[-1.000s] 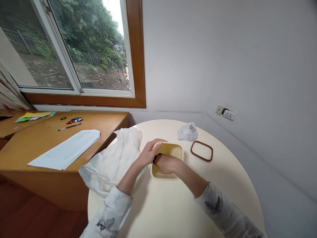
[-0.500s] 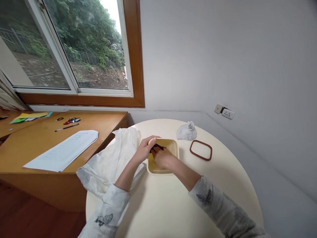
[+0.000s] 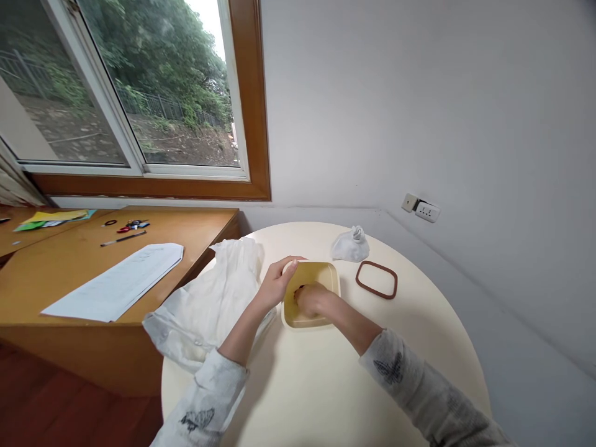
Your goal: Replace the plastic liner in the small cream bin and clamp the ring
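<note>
A yellowish, square-cornered plastic container (image 3: 323, 273) sits open on the round cream table, tipped slightly toward me. My left hand (image 3: 274, 284) grips its left rim, thumb over the edge and fingers on the outside. Inside the container is my right hand (image 3: 313, 300), its fingers curled down and closed near the left side. A small bit of a dark, cloth-like piece (image 3: 300, 288) shows at those fingertips; the rest is hidden under the hand. To the right lies a brown rounded rectangular ring (image 3: 395, 284).
A crumpled white plastic bag (image 3: 223, 285) spreads over the table's left side. Behind the container stands a small knotted white bag (image 3: 350, 246). The wooden desk (image 3: 205, 233) at left bears paper sheets (image 3: 121, 279), a pen (image 3: 123, 239) and keys (image 3: 135, 226).
The dark piece, plainly visible before by my left thumb, is now mostly covered by my right hand. My right fingers have curled lower in the container, which has shifted slightly right.
</note>
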### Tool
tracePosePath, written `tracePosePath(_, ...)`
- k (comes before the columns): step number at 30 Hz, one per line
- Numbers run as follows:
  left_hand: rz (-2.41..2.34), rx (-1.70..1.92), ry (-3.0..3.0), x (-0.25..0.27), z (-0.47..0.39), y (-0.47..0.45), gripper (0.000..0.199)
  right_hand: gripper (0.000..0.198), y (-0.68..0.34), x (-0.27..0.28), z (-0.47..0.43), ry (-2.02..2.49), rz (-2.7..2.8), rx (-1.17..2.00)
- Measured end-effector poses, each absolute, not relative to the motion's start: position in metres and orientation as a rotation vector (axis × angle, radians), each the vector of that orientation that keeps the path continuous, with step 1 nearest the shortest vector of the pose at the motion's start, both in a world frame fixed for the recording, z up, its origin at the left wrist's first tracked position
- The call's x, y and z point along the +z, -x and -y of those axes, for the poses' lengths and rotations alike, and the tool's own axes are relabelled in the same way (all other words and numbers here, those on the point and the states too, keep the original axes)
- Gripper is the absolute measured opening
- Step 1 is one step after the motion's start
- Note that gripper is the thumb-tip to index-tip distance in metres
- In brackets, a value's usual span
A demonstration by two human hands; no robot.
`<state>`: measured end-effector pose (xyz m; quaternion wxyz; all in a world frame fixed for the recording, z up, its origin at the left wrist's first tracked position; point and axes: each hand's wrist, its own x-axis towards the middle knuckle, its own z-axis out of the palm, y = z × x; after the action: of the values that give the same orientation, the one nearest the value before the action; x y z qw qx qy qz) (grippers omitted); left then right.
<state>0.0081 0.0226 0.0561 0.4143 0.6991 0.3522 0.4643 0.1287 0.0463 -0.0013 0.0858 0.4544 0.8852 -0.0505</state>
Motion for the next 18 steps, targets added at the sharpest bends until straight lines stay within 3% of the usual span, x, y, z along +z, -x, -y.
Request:
tracePosePath(4,-0.905,1.179,-1.828,0.055,-0.019,-0.011,0.038,0.016,-0.128,0.022,-0.031,-1.268,-2.648,-0.363)
tracePosePath(10,-0.934,1.218,-1.866,0.054,-0.017,-0.007,0.039,0.023,-0.142,0.051,-0.014,-1.102,-2.789,-0.645)
tracePosePath(15,-0.925,1.188,-1.860,0.055,-0.017,-0.004,0.039,0.025,-0.169,0.092,0.001,-0.623,-2.749,-1.099)
tracePosePath(18,-0.930,1.192,-1.842,0.055,-0.018,-0.004,0.040,0.029,-0.176,0.106,0.004,-0.678,-2.805,-1.098)
